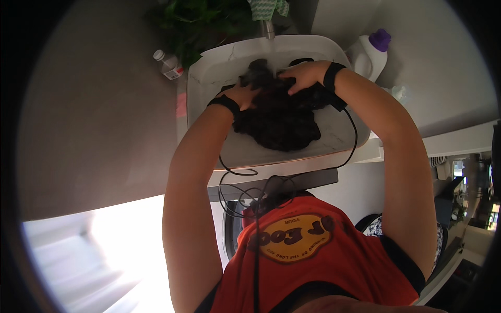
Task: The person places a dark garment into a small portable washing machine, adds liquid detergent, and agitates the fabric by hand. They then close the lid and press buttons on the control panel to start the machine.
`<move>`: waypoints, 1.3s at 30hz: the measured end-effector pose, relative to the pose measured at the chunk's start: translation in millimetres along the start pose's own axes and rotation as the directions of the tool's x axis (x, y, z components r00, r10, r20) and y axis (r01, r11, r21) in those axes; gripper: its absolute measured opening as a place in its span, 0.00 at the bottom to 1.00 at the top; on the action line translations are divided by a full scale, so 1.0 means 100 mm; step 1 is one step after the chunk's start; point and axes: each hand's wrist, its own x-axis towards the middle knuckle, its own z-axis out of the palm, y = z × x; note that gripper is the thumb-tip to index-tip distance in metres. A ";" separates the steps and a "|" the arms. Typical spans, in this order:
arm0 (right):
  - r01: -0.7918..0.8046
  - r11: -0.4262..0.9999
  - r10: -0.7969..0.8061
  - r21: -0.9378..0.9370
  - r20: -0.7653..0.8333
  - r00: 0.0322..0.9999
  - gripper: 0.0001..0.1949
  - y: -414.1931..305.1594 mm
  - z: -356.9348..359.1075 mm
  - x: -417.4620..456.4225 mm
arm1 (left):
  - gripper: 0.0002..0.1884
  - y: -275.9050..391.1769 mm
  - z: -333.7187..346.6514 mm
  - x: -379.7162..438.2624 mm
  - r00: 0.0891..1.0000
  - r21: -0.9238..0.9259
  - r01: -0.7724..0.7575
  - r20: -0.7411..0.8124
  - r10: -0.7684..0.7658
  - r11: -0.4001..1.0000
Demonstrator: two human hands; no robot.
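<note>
A dark, wet-looking cloth (280, 127) lies bunched in a white, marble-patterned basin (336, 137). My left hand (243, 96) rests on its left side, fingers spread and their tips sunk into the folds, so its grip is unclear. From the right, my right hand (307, 76) has a fold of the cloth between thumb and fingers. Water runs from the metal faucet (268, 29) onto the fabric between both hands. Each wrist wears a black band, and a black cable (355, 131) hangs from the right one.
A white jug with a purple cap (370, 56) stands right of the basin. To the left are a clear bottle with a white cap (168, 64) and green leaves (188, 23). Patterned cloth (266, 8) hangs over the faucet. Looped cables (254, 191) dangle before my red shirt.
</note>
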 end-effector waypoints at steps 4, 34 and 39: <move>-0.038 0.985 0.068 0.169 -0.177 0.982 0.37 -0.02 -0.02 -0.40 | 0.37 -0.06 0.06 -0.04 0.999 -0.179 -0.026 -0.043 0.019 0.984; 0.842 -0.054 0.588 0.536 -0.665 0.461 0.32 -0.63 1.18 -1.70 | 0.52 1.22 -0.28 0.04 0.897 -0.164 -0.228 -0.419 0.141 0.960; 0.839 -0.094 0.625 0.536 -0.624 0.469 0.32 -0.52 1.38 -1.62 | 0.42 1.41 -0.33 0.18 0.906 -0.021 -0.029 -0.423 0.018 0.999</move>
